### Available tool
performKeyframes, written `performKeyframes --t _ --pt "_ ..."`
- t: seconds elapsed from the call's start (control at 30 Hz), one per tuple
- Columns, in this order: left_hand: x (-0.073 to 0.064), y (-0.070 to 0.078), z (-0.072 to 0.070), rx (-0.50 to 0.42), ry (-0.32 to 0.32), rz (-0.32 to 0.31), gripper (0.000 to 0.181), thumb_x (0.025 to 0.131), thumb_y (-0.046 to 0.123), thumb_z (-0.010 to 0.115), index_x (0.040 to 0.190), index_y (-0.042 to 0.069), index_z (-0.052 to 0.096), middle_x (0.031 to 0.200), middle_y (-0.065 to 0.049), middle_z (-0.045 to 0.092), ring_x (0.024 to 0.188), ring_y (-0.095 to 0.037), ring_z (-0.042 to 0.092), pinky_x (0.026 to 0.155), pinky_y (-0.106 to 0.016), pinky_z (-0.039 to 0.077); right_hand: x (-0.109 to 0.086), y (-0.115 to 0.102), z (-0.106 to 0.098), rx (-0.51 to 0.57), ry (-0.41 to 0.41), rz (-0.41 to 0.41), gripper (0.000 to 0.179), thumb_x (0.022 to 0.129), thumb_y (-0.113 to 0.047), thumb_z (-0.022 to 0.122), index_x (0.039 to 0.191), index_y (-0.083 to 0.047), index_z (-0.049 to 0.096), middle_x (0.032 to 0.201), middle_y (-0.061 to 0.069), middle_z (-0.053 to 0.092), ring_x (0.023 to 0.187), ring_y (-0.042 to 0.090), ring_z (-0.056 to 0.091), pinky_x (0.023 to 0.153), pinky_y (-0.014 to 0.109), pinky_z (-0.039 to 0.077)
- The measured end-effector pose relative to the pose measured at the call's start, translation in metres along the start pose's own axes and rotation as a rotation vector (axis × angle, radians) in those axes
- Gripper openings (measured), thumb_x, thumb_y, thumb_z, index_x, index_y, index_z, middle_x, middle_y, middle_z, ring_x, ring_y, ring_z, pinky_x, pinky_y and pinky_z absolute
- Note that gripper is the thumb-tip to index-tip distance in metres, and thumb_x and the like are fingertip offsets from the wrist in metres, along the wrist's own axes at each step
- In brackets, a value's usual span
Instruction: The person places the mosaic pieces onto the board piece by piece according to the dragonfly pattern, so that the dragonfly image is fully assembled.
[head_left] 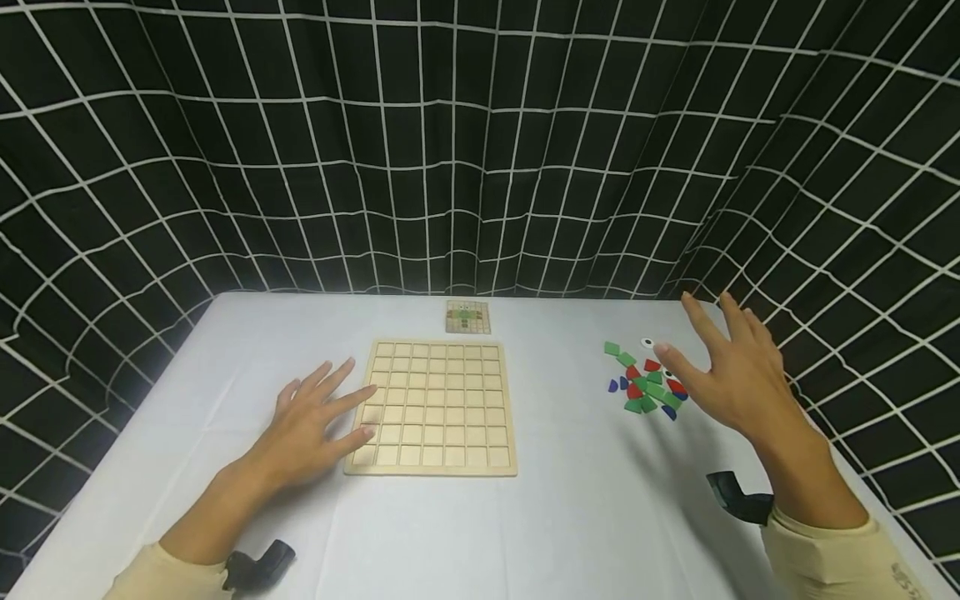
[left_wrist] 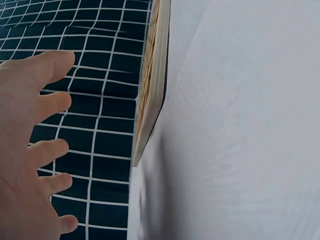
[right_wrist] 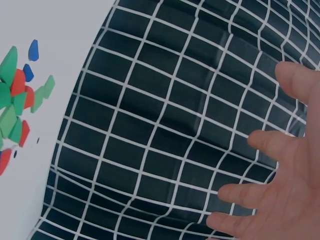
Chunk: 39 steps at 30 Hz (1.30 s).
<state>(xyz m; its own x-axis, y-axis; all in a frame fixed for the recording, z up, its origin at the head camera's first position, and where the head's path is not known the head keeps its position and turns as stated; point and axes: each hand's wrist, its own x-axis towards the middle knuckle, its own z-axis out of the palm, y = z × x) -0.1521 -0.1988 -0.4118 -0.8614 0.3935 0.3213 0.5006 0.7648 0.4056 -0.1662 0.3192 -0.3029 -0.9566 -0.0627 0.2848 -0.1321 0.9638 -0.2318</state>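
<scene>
A square wooden grid board lies flat on the white table, divided into many shallow square cells. Over its left edge hovers my left hand, fingers spread and holding nothing. In the left wrist view the board's edge shows beside that hand. Out to the right my right hand is raised with fingers spread, also holding nothing. Just left of it lies a loose pile of small flat pieces in green, red and blue, with white eye-like discs. Those coloured pieces appear at the left of the right wrist view.
Behind the board lies a small square picture card with a green and brown figure on a grid. A white cloth covers the table. Black curtains with white grid lines stand at the back and sides.
</scene>
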Motion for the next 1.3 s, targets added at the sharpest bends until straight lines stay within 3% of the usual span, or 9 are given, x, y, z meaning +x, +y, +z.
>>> performKeyframes --t 0.23,0.4,0.8,1.07,1.3 --pt "-0.004 -0.014 0.009 -0.098 -0.066 -0.017 0.051 0.099 0.037 0.077 0.143 0.011 0.072 0.166 -0.024 0.044 0.152 -0.058 0.031 0.113 -0.079 0.023 0.000 0.003 0.004 0.005 -0.011 -0.003 0.086 0.109 -0.058 0.051 0.173 -0.009 0.022 0.171 0.042 0.009 0.153 0.070 0.006 0.112 0.089 0.007" --pt "-0.008 -0.022 0.016 -0.137 -0.113 -0.054 0.051 0.100 0.038 0.076 0.144 0.012 0.072 0.167 -0.022 0.044 0.154 -0.057 0.028 0.117 -0.078 0.017 0.000 0.005 0.006 0.014 -0.007 -0.012 0.086 0.109 -0.058 0.052 0.173 -0.010 0.022 0.171 0.041 0.010 0.153 0.070 0.006 0.111 0.090 0.007" --pt "-0.010 -0.027 0.027 -0.124 -0.154 -0.075 0.049 0.102 0.038 0.076 0.143 0.011 0.073 0.166 -0.020 0.046 0.154 -0.057 0.028 0.116 -0.083 0.010 0.005 0.013 0.010 0.022 -0.023 -0.010 0.086 0.109 -0.058 0.052 0.173 -0.010 0.022 0.171 0.041 0.010 0.153 0.070 0.005 0.112 0.090 0.006" --pt "-0.009 -0.027 0.028 -0.115 -0.155 -0.073 0.049 0.102 0.039 0.076 0.142 0.011 0.073 0.166 -0.019 0.047 0.154 -0.057 0.029 0.117 -0.081 0.009 0.017 0.032 0.011 0.079 0.003 -0.027 0.077 0.112 -0.045 0.051 0.172 -0.006 0.023 0.169 0.042 0.014 0.153 0.069 0.007 0.113 0.089 0.003" --pt "-0.010 -0.027 0.029 -0.114 -0.154 -0.084 0.049 0.102 0.039 0.076 0.142 0.011 0.074 0.166 -0.018 0.047 0.154 -0.056 0.030 0.118 -0.081 0.010 0.030 0.052 0.023 0.180 -0.014 0.032 0.076 0.110 -0.031 0.061 0.171 -0.004 0.025 0.167 0.042 0.021 0.154 0.067 0.011 0.108 0.091 0.015"
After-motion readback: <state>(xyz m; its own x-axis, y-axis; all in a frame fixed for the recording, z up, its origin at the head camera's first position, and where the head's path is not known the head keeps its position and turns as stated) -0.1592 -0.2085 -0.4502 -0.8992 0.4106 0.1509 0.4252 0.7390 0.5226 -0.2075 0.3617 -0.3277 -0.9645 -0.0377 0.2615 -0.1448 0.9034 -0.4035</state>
